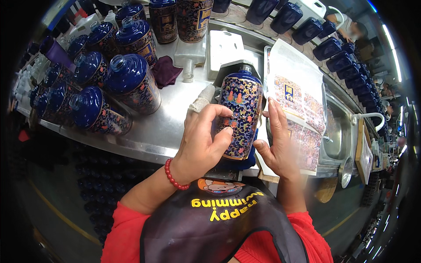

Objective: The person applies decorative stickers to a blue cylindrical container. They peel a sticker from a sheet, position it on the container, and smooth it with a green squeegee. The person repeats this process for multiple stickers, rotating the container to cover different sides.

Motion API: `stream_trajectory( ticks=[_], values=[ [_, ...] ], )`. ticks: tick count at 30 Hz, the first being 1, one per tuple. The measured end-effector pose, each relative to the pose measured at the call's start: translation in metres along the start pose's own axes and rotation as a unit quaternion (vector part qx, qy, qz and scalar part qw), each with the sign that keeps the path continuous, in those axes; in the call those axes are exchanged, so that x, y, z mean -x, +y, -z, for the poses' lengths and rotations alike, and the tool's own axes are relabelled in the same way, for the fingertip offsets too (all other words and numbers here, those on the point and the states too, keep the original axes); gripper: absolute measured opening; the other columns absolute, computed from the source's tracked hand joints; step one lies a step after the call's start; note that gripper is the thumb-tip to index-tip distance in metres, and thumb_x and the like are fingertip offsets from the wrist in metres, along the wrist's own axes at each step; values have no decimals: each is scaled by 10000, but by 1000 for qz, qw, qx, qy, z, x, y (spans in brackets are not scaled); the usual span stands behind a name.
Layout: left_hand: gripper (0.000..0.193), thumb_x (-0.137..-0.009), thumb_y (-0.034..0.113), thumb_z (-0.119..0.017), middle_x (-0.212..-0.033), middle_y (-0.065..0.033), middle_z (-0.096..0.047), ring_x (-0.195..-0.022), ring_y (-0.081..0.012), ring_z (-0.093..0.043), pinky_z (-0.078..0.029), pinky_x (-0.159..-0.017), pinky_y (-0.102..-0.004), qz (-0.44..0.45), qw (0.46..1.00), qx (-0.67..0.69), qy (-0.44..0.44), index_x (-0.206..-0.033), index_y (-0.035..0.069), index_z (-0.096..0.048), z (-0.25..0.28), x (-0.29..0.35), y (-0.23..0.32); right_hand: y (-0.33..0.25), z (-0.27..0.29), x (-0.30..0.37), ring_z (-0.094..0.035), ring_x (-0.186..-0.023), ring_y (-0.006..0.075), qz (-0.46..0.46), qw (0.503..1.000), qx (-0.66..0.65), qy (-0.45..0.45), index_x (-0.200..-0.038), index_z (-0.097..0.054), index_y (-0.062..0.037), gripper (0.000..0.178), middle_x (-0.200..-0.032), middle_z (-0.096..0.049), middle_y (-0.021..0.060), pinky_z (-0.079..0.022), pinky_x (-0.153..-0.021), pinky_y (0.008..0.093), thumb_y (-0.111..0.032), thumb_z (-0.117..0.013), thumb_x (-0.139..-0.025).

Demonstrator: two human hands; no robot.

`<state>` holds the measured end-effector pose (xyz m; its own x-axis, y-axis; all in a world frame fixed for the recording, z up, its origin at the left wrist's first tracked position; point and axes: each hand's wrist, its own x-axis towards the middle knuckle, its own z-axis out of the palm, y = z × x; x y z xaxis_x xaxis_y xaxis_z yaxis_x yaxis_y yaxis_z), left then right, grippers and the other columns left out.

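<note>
A dark blue bottle (240,116) with a colourful floral pattern lies tilted in front of me, its clear neck pointing away. My left hand (199,140) grips its left side, with thumb and a fingertip pressed on the patterned face. One finger of that hand wears a pale finger wrap (200,104). My right hand (280,147) is open at the bottle's right side, fingers stretched out and thumb apart, close to the bottle. Behind the bottle shows a dark angular support. A printed transfer sheet (293,98) with similar patterns lies to the right of it.
Several patterned blue bottles (131,83) crowd the left of the metal table (144,140). A purple cloth (166,72), a clear bottle (189,57) and a white container (224,48) stand beyond. To the right are a sink (340,127), a white tap (372,117) and rows of plain blue bottles (326,48).
</note>
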<state>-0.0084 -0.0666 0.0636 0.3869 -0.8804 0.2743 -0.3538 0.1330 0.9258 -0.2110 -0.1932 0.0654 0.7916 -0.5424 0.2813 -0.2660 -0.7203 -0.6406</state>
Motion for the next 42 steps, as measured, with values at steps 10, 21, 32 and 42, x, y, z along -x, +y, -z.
stream_trajectory(
  ticks=[10,21,32,42],
  values=[
    [144,-855,94,-687,-955,-104,-661,-972,-310,-562,-398,-939,-421,75,996,42,-3,-959,40,-604,-9,-11,-8,0,2,5,-340,-1479,427,14,1000,-4,21,-1575,-335,-15,812,-1605,-307,266,-302,-1200,474,-336,-730,-942],
    [102,-860,115,-692,-872,-101,-645,-941,-315,-540,-393,-942,-432,-11,997,-74,29,-848,57,-608,-6,-19,-3,-2,6,7,-357,-1467,431,24,999,24,37,-1553,-367,-2,779,-1585,-349,264,-313,-1191,479,-300,-737,-935],
    [55,-868,87,-648,-828,-95,-648,-945,-307,-561,-352,-997,-449,-38,998,-48,-6,-832,59,-617,-7,-28,5,-6,8,8,-374,-1456,432,15,999,29,36,-1528,-414,7,736,-1581,-362,263,-322,-1184,473,-236,-746,-918],
    [183,-889,62,-578,-989,-189,-697,-1192,-363,-557,-212,-1190,-512,-101,991,-88,-26,-980,33,-734,-2,-22,14,-9,9,7,-391,-1457,431,-15,999,-15,35,-1519,-429,11,720,-1582,-364,273,-341,-1180,454,-33,-727,-865]
  ],
)
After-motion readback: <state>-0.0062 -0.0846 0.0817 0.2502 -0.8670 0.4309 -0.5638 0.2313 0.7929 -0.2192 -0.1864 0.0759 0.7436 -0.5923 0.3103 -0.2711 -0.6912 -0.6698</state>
